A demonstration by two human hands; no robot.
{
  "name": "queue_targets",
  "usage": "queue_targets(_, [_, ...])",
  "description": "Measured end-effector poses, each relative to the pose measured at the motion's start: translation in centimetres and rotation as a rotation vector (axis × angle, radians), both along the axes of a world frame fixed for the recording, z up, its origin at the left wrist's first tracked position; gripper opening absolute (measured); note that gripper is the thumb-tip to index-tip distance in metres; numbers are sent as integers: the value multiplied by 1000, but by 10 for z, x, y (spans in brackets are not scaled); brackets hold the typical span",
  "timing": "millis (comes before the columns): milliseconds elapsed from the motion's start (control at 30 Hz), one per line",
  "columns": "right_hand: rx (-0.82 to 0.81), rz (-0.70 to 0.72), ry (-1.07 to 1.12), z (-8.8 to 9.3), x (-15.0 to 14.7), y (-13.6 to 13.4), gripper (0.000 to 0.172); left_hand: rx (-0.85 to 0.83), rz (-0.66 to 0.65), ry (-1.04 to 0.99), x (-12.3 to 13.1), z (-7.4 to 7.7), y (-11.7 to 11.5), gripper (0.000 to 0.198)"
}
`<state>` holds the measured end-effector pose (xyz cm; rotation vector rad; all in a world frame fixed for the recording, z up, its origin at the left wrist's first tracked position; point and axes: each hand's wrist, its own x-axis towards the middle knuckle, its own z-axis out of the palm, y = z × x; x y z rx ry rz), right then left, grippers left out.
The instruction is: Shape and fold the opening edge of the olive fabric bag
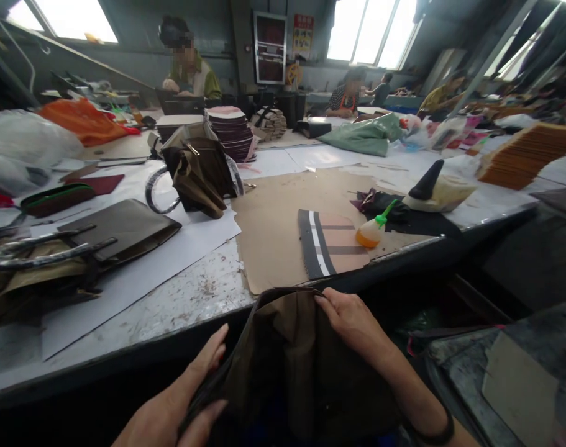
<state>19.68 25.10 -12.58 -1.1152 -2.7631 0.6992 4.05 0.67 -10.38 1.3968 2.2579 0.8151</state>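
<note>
A brown fabric bag piece (287,360) lies in my lap below the table's front edge. My left hand (180,410) grips its left side, thumb and fingers closed on the edge. My right hand (352,320) holds the upper right edge, fingers curled over the fabric. On the table just beyond lie a striped flat panel (332,242) on brown cardboard (273,223) and a small orange glue bottle (371,231) with a green nozzle.
A finished brown handbag (199,167) stands mid-table; flat bag parts with handles (77,248) lie at left on white paper. A black-tipped bottle (434,186), stacked pieces (233,130) and bags sit farther back. Other people work at far benches. A second bench (506,372) is at right.
</note>
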Motion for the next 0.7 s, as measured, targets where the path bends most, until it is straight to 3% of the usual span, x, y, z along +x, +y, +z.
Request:
queue_targets(100, [-7, -87, -4, -6, 24, 9, 30, -56, -67, -212, -11, -12, 12, 38])
queue_targets(233, [10, -177, -88, -26, 40, 22, 29, -162, -142, -406, -10, -4, 51, 30])
queue_targets(333, [138, -246, -115, -40, 39, 26, 26, -208, -185, -448, -9, -1, 81, 27])
queue_targets(400, [285, -190, 39, -44, 32, 22, 25, -238, -210, -443, -11, -4, 95, 26])
queue_targets(467, [365, -45, 239, -44, 22, 13, 26, -259, -236, -448, -15, -8, 104, 26])
queue_targets(567, [293, 142, 364, -42, 2, -3, 22, -272, -262, -498, -21, -14, 110, 28])
queue_targets(700, [179, 190, 360, -46, -20, -18, 23, -296, -247, -504, -29, -19, 111, 29])
